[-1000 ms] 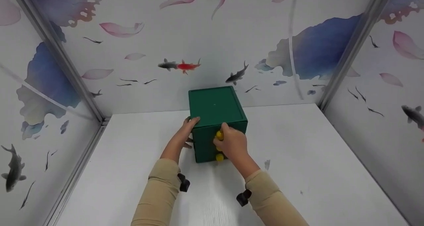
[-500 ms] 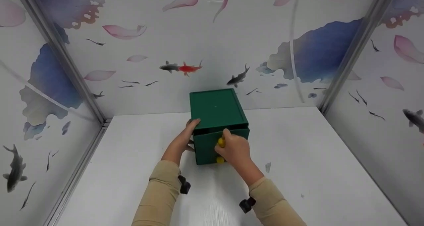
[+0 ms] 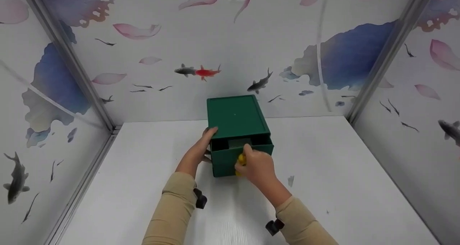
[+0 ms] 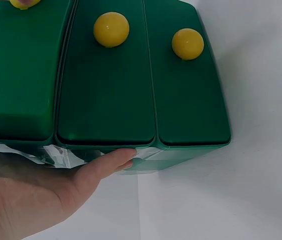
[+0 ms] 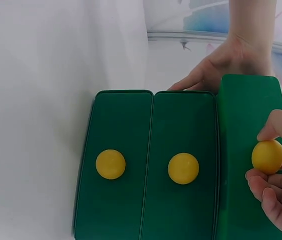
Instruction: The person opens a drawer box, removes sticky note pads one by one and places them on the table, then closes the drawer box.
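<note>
A green drawer box (image 3: pixel 235 115) stands on the white table against the back wall. Its top drawer (image 3: pixel 223 161) is pulled partly out, and a greyish rectangular thing, too dim to identify, shows inside. My right hand (image 3: pixel 259 166) pinches the top drawer's round yellow knob (image 5: pixel 268 157) between thumb and fingers. Flat along the box's left side lie the fingers of my left hand (image 3: pixel 197 148), with the thumb over the top edge. The middle drawer (image 4: pixel 106 95) and bottom drawer (image 4: pixel 190 100), each with a yellow knob, sit closed in the left wrist view.
White walls printed with fish and petals enclose the table (image 3: pixel 143 187) at the back and both sides. Metal posts (image 3: pixel 373 54) mark the corners. A small grey mark (image 3: pixel 290 180) lies on the tabletop right of the box.
The top drawer has come out toward me, from closed to partly open, as my right hand drew its knob back. My left hand has stayed against the box's side.
</note>
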The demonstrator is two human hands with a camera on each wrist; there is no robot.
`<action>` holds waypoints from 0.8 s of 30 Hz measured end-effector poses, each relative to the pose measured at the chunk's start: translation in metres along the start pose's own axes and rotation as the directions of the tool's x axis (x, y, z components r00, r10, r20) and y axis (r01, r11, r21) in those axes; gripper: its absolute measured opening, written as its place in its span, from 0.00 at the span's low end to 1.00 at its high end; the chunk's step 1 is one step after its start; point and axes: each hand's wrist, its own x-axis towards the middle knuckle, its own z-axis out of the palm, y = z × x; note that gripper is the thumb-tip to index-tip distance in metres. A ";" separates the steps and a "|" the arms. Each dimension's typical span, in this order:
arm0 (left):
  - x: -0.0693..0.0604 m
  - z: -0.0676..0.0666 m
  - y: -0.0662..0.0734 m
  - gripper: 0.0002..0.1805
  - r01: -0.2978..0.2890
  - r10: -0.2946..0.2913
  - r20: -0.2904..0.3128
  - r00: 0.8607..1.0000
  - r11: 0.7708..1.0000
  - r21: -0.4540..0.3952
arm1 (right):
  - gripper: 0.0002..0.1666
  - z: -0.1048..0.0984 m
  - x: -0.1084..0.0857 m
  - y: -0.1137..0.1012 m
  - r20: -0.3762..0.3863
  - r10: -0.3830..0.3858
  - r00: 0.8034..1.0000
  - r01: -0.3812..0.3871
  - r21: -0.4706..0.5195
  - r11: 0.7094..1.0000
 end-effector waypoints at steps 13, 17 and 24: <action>0.003 -0.001 0.000 0.53 -0.001 0.001 0.000 1.000 1.000 -0.011 | 0.22 -0.008 -0.010 0.002 -0.009 -0.136 0.991 0.136 -0.038 0.990; 0.004 0.000 0.003 0.52 -0.004 0.004 0.001 1.000 1.000 -0.021 | 0.25 -0.011 -0.011 0.006 -0.015 -0.198 0.980 0.196 -0.081 0.977; 0.006 0.001 0.006 0.53 0.006 -0.006 -0.003 1.000 1.000 -0.026 | 0.27 -0.017 -0.015 0.007 -0.021 -0.275 0.961 0.272 -0.108 0.956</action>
